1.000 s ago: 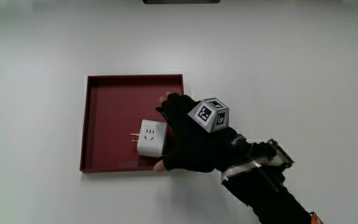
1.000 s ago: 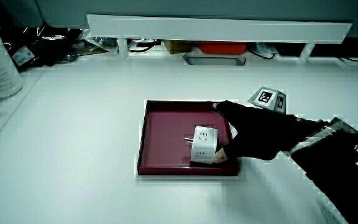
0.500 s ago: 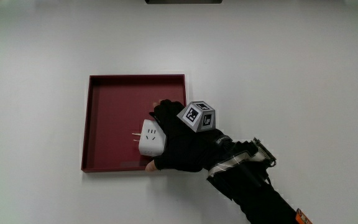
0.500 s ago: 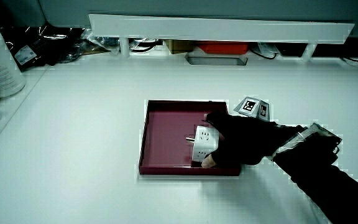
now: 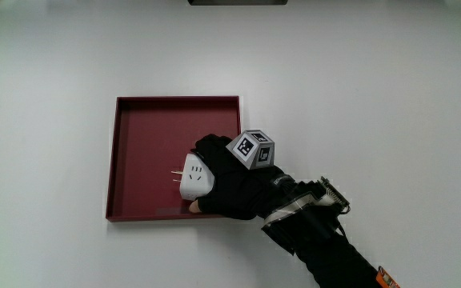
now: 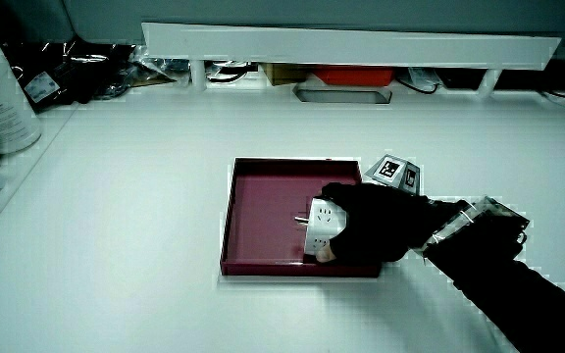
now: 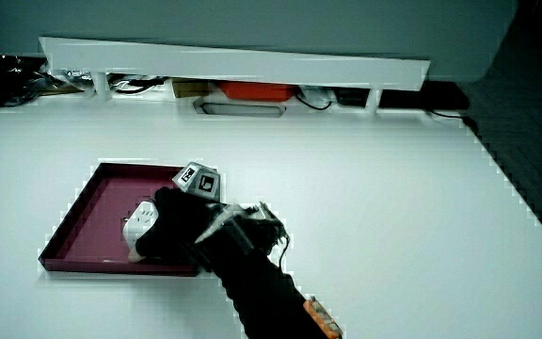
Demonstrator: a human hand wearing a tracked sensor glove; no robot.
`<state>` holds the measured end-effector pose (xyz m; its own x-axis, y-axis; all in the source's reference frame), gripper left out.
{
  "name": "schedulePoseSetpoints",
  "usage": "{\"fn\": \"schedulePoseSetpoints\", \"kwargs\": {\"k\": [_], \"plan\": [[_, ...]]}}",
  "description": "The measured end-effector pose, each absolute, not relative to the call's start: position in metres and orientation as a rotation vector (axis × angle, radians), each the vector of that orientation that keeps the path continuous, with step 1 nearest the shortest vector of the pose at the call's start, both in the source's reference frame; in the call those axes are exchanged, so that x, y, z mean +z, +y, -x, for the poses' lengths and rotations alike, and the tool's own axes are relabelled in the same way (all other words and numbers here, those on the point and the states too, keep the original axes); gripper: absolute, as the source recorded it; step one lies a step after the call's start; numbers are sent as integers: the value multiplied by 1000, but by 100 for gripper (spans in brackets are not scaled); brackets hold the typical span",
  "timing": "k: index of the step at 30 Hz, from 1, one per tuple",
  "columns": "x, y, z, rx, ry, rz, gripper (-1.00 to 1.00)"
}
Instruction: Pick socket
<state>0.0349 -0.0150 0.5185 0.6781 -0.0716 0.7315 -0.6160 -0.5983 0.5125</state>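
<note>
Since a moment ago the hand [image 5: 229, 188] has closed further over the socket [image 5: 193, 178], its fingers now wrapped around the white block, thumb at the side nearer the person. Socket and hand sit inside the dark red tray [image 5: 138, 152], close to the tray's near rim. Farther off, the low partition [image 6: 351, 44] runs along the table [image 5: 374, 96].

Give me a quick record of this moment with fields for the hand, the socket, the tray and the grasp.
hand: black gloved hand over the tray's corner nearest the person, patterned cube on its back
socket: white socket with metal prongs, inside the tray
tray: dark red square tray on the white table
grasp: fingers curled around the socket
lifted: cannot tell
</note>
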Motion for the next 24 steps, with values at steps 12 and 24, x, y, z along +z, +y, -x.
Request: {"fn": "schedulePoseSetpoints", "kwargs": {"k": [12, 24], "plan": [[520, -13, -37, 925, -536, -2130, 100], [479, -21, -51, 990, -618, -2167, 100]]}}
